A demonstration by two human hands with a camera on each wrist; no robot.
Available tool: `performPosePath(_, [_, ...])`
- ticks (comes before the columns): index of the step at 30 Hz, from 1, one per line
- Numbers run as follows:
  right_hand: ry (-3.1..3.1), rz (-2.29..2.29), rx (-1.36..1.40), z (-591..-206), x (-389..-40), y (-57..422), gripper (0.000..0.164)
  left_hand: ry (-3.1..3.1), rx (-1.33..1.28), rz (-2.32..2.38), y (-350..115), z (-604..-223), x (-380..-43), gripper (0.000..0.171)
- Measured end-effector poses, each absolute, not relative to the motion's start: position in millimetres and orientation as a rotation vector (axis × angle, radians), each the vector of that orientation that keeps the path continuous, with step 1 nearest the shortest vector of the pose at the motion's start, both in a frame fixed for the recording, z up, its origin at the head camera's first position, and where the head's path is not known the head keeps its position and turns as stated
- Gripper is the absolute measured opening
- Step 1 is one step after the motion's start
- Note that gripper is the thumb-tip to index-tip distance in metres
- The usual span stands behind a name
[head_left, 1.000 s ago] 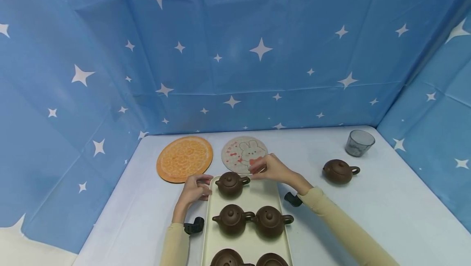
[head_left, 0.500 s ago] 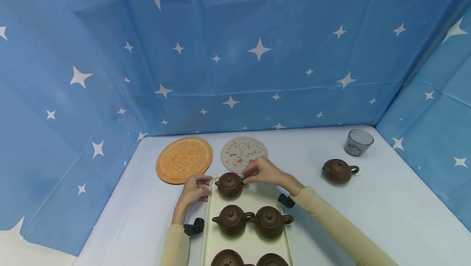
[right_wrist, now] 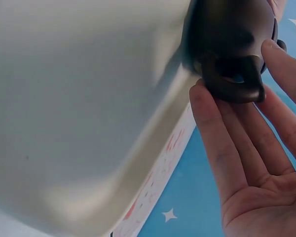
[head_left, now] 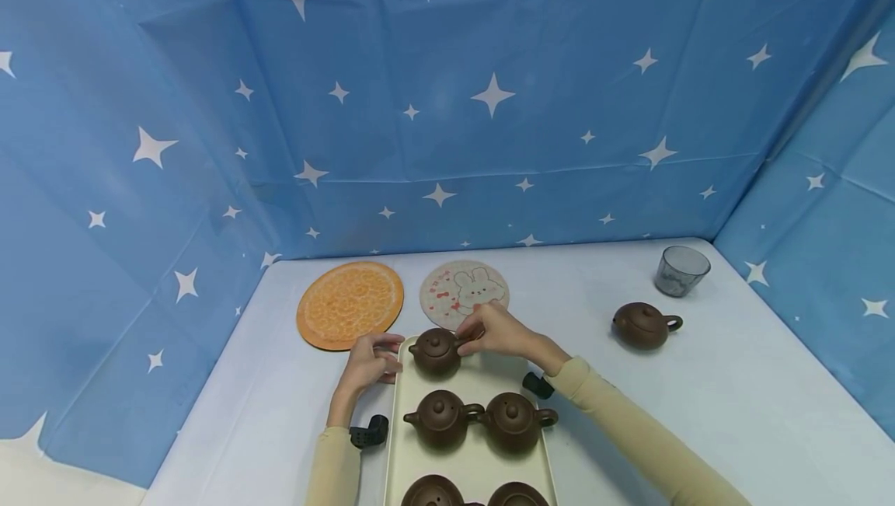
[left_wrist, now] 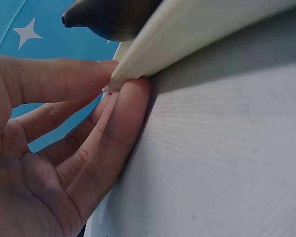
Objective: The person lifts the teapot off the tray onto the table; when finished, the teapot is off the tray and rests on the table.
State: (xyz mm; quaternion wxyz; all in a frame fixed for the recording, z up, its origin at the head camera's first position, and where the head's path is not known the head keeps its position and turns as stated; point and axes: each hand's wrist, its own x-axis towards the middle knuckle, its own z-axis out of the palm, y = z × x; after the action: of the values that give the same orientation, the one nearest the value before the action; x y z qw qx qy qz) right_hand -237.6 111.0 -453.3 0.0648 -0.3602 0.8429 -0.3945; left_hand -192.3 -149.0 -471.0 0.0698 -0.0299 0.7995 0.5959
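A long cream tray (head_left: 499, 374) lies on the white table, bearing several dark brown teapots. My left hand (head_left: 367, 362) is at the tray's far left corner; in the left wrist view its thumb and fingers pinch the tray rim (left_wrist: 138, 59). One teapot (head_left: 435, 352) stands alone in the far row, spout left and handle right. Beside that handle is my right hand (head_left: 498, 331). In the right wrist view, fairly straight fingers (right_wrist: 212, 128) touch the teapot handle (right_wrist: 232, 89), with the thumb near the pot's body. Behind it stand two teapots, left (head_left: 440, 418) and right (head_left: 513, 422).
Nearer me, two more teapots are cut off by the frame's bottom edge. An orange-slice mat (head_left: 351, 304) and a round rabbit mat (head_left: 447, 288) lie beyond the tray. Another teapot (head_left: 641, 326) and a glass cup (head_left: 680, 271) stand at the right.
My right hand has moved left and slightly down, from beside the far teapot to its handle. The left hand stays at the tray corner. The teapots look unmoved.
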Motion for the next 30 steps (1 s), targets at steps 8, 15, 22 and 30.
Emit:
performPosePath(8, [2.623, -1.152, -1.066, -456.7, -234.0, 110.6, 0.016, 2.391, -0.063, 1.800, -150.1, -470.3, -192.2, 0.047])
performPosePath(15, [2.627, -1.161, -1.060, -457.1, -231.2, 108.7, 0.015, 2.385, -0.063, 1.807, -156.0, -486.1, -199.7, 0.048])
performPosePath(22, [2.568, -1.218, -1.072, -461.4, -233.7, 107.6, 0.014, 2.384, -0.092, 1.807, -157.4, -487.6, -198.5, 0.048])
performPosePath(30, [2.563, -1.230, -1.052, -460.0, -231.9, 109.3, 0.014, 2.381, -0.072, 1.811, -154.4, -488.3, -199.7, 0.050])
